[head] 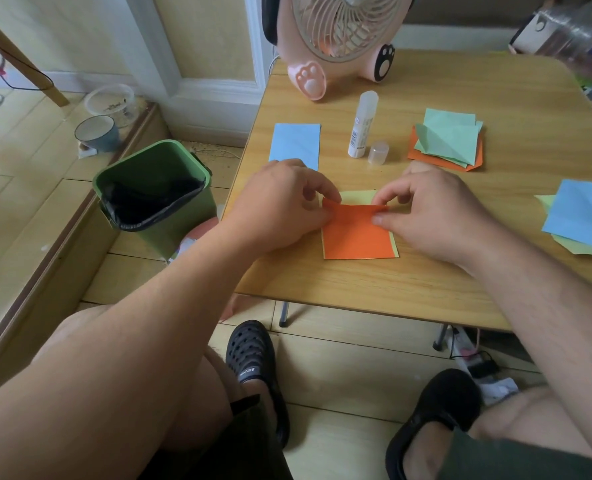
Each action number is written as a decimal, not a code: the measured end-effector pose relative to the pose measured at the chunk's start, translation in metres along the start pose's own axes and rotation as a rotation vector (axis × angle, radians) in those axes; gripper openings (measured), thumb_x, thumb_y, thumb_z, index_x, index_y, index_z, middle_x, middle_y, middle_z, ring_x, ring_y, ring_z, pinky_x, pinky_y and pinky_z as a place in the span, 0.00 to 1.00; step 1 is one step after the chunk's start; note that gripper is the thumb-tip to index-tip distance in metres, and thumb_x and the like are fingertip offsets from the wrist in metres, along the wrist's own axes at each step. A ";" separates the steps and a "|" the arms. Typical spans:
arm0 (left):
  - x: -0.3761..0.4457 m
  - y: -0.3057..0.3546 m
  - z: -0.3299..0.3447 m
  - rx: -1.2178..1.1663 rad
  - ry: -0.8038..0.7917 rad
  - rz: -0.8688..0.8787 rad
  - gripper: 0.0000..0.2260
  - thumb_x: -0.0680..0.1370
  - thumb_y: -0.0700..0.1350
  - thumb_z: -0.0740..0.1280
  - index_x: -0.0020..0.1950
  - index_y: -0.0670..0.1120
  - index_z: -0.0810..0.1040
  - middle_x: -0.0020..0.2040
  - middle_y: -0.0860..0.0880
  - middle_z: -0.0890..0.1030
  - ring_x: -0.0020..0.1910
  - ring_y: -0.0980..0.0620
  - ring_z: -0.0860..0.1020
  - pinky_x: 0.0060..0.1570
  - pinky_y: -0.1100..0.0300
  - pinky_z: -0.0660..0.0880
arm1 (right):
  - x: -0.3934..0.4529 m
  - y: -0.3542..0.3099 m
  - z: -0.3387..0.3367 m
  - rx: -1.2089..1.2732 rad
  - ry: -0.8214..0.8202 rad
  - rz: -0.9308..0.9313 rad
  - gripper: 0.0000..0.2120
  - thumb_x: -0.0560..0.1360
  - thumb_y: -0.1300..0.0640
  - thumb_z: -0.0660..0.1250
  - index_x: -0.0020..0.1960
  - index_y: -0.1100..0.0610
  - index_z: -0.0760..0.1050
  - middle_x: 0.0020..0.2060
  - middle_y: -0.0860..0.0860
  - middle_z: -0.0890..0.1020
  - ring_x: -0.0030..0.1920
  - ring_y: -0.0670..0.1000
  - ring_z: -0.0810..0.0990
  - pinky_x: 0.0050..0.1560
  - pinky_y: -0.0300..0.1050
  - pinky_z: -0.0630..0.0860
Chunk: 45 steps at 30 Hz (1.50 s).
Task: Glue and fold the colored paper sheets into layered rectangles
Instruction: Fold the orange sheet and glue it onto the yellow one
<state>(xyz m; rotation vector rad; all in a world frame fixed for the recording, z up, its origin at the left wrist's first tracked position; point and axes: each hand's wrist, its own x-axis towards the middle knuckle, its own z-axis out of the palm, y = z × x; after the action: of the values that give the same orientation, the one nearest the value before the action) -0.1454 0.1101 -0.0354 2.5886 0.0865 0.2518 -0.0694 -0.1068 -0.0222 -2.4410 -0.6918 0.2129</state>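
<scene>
An orange sheet lies on a pale yellow sheet near the front of the wooden table. My left hand pinches the orange sheet's far left corner, which is lifted. My right hand pinches its far right corner. A glue stick stands uncapped behind the sheets, its clear cap beside it. A folded blue rectangle lies at the left. An orange and green stack sits at the right, and a blue and yellow stack at the far right.
A pink fan stands at the table's back edge. A green bin with a black liner is on the floor left of the table. Bowls sit on the floor further left. Clutter fills the far right corner.
</scene>
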 end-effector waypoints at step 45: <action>0.008 -0.003 0.009 0.010 0.046 0.030 0.05 0.74 0.53 0.75 0.48 0.62 0.85 0.42 0.56 0.77 0.47 0.51 0.76 0.51 0.49 0.76 | 0.011 0.004 0.006 -0.055 0.047 -0.053 0.04 0.74 0.49 0.78 0.44 0.42 0.84 0.45 0.45 0.75 0.54 0.53 0.76 0.58 0.57 0.76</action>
<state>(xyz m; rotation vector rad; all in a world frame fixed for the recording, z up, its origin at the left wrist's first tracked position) -0.1362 0.1092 -0.0428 2.5959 0.0653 0.3222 -0.0601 -0.1005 -0.0297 -2.4687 -0.7495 0.1168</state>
